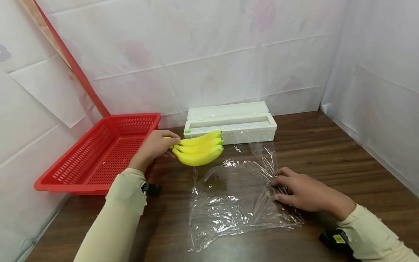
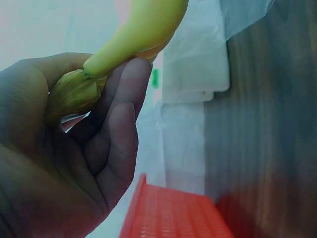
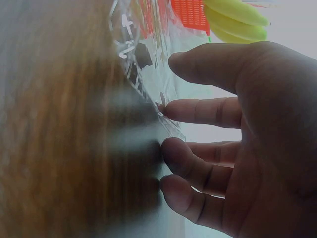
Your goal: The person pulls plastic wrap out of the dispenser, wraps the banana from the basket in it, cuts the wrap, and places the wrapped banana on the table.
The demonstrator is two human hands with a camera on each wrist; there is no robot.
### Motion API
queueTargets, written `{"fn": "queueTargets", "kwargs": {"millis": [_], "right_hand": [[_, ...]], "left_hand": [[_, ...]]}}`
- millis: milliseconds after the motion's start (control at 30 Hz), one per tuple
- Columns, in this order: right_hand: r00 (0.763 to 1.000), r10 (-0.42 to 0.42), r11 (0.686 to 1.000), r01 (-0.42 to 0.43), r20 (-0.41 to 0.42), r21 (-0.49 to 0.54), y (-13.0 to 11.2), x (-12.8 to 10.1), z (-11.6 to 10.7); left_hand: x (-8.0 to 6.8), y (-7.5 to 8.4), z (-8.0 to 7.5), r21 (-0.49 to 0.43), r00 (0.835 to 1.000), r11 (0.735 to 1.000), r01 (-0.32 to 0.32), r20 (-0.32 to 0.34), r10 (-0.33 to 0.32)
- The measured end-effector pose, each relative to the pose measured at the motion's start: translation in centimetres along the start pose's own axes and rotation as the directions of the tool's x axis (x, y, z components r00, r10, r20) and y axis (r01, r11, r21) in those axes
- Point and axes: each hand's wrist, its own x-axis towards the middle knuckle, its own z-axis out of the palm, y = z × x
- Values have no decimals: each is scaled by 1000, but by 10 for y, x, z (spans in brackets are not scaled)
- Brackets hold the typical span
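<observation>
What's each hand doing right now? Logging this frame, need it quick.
Left hand: closed, gripping the bananas by the stem end.
Right hand: open, fingers resting on the plastic wrap.

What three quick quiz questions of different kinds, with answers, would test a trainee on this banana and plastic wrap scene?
1. True or false: the bananas lie inside the red basket.
2. Which hand touches the plastic wrap? A left hand B right hand
3. Fill in: the white box stands behind the ____.

Key
1. False: the left hand holds them by the stem, beside the basket.
2. B: its fingers rest on the wrap's right edge.
3. bananas
</observation>
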Motion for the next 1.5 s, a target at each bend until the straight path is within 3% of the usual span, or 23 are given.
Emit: {"fn": "queueTargets", "kwargs": {"millis": [300, 667, 833, 1067, 1500], "right_hand": [[1000, -1, 1000, 1, -9, -6, -1, -1, -1], [999, -18, 999, 17, -33, -29, -4, -1, 1], [1000, -11, 1000, 10, -19, -28, -4, 0, 0], [1000, 4, 1000, -4, -7, -26, -4, 1, -1], [1000, 16, 1000, -16, 12, -13, -5, 3, -2]], "left_hand": [[5, 2, 30, -105, 1000, 994, 1, -10, -3], [5, 13, 50, -123, 999, 992, -37, 0, 37], [5, 20, 62, -87, 999, 996, -37, 22, 39], [4, 34, 73, -44, 1000, 999, -8, -8, 8], [1, 48, 87, 148, 996, 989, 24, -85, -12]]}}
